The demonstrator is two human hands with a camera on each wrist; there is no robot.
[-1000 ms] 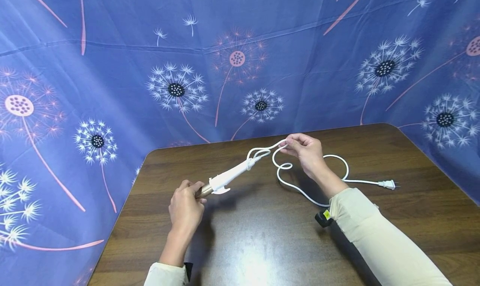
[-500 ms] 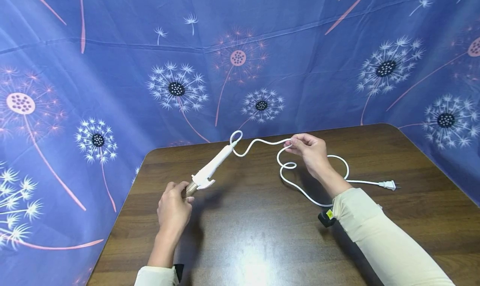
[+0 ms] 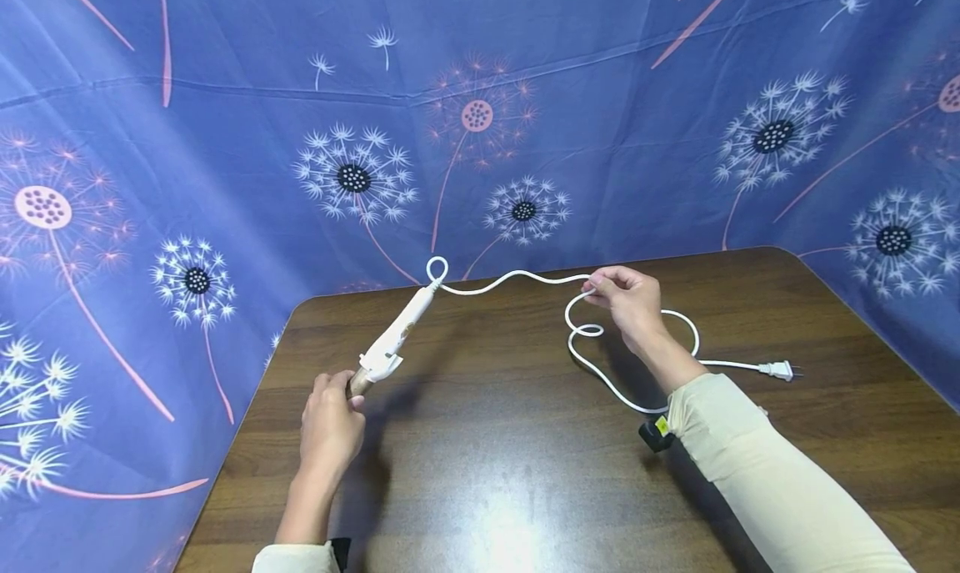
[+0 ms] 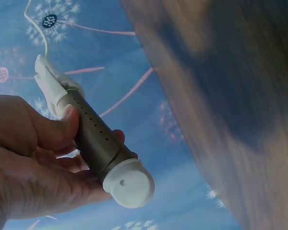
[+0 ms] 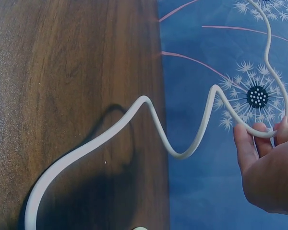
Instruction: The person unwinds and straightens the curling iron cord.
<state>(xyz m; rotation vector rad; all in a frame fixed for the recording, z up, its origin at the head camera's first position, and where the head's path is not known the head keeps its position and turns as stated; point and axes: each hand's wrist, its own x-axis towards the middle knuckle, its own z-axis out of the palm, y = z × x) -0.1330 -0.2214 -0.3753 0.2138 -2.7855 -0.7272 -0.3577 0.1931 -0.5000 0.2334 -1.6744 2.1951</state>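
In the head view my left hand [image 3: 332,419] grips the gold-brown barrel of a curling iron [image 3: 397,333] with a white handle. The iron is held above the table, its handle slanting up and away to the right. In the left wrist view the thumb and fingers go round the perforated barrel [image 4: 97,132], whose white end cap [image 4: 130,184] points toward the camera. A small loop stands in the white power cord [image 3: 517,273] where it leaves the handle. Farther right, my right hand [image 3: 633,306] pinches that cord between thumb and fingertips, as the right wrist view also shows.
Past the right hand the cord curls down to the brown wooden table [image 3: 487,439] and ends in a white two-prong plug [image 3: 776,370] on the right. A blue dandelion-print cloth [image 3: 600,106] hangs behind the table's far edge.
My left hand has moved left and toward me with the curling iron, which now points up more steeply. The cord between the hands has straightened; my right hand has shifted slightly right.
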